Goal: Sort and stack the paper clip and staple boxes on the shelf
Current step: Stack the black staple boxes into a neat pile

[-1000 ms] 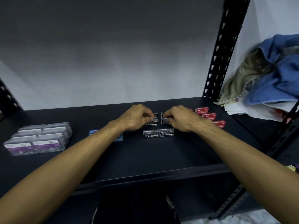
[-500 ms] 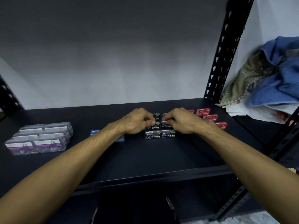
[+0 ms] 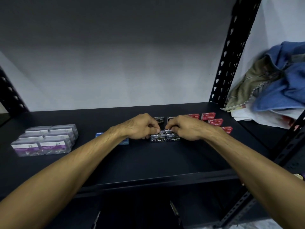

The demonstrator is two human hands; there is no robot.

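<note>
While both hands, left hand (image 3: 140,126) and right hand (image 3: 186,128), pinch black staple boxes (image 3: 165,139), aligning rows, the clip boxes (image 3: 44,140) sit apart.

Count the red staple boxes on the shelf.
4 in view: one at the back beside the right hand, one right of it, one nearer, one partly behind the right wrist. More may be hidden.
</note>
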